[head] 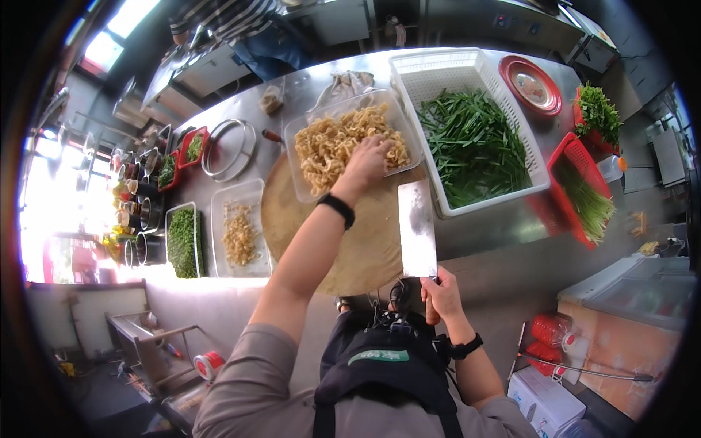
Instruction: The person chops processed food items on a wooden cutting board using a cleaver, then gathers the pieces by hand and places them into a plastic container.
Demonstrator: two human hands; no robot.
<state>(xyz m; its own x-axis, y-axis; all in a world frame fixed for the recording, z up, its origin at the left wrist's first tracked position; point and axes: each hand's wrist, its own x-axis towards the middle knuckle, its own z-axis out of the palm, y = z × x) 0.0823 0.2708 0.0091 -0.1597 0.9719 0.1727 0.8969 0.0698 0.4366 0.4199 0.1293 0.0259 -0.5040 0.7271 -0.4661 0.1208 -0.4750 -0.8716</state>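
Note:
My left hand [368, 159] reaches into a clear plastic container [303, 189] of curly, tan food pieces [328, 145], its fingers down among them at the right side. Whether it grips any is hidden. My right hand [442, 293] is closed around the wooden handle of a cleaver [418, 230]. The broad blade points away from me and lies over the right edge of a round wooden chopping board [356, 252]. The clear container rests partly over the board's far edge. A second clear container [216, 219], left of the board, holds smaller chopped tan pieces [239, 235].
A white basket [490, 205] of cut green stalks [473, 148] stands right of the board. Red baskets [575, 186] of greens sit farther right, near a red-rimmed plate [530, 86]. Chopped greens [183, 241] stand at left. Another person [235, 22] is across the table.

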